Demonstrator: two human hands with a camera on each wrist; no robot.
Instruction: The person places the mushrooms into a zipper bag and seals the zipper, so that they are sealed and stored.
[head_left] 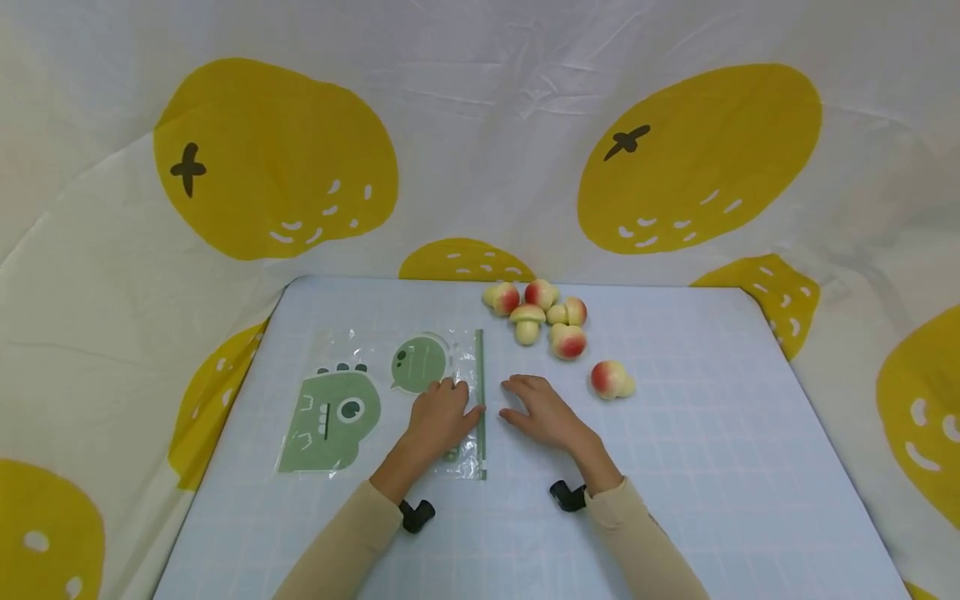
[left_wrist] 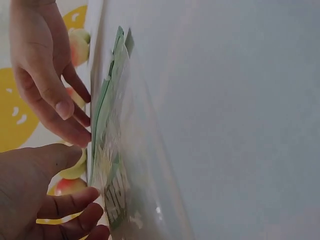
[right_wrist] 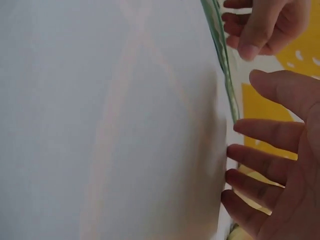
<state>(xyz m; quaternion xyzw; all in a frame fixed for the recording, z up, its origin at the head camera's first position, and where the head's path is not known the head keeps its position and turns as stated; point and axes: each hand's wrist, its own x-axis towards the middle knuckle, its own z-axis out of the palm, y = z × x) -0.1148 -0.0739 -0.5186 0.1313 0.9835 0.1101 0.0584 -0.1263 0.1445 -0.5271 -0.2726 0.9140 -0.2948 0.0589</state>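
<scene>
A clear zip bag [head_left: 341, 417] printed with a green dinosaur lies flat on the table, its green zip strip [head_left: 481, 367] along the right side. My left hand [head_left: 441, 414] is over the bag beside that strip, thumb apart from loosely bent fingers, nothing gripped. Just right of the strip, my right hand [head_left: 546, 412] hovers low with its fingers spread and holds nothing. In the right wrist view its fingertips [right_wrist: 234, 150] come close to the table surface. The nearest toy mushroom [head_left: 611, 380], cream with a red cap, lies right of my right hand.
Several more toy mushrooms [head_left: 527, 322] cluster at the back middle of the pale checked table [head_left: 712, 467]. Behind and beside the table hangs a white cloth [head_left: 487, 167] with yellow fruit prints. A black wrist-camera mount [head_left: 417, 516] is on my left wrist.
</scene>
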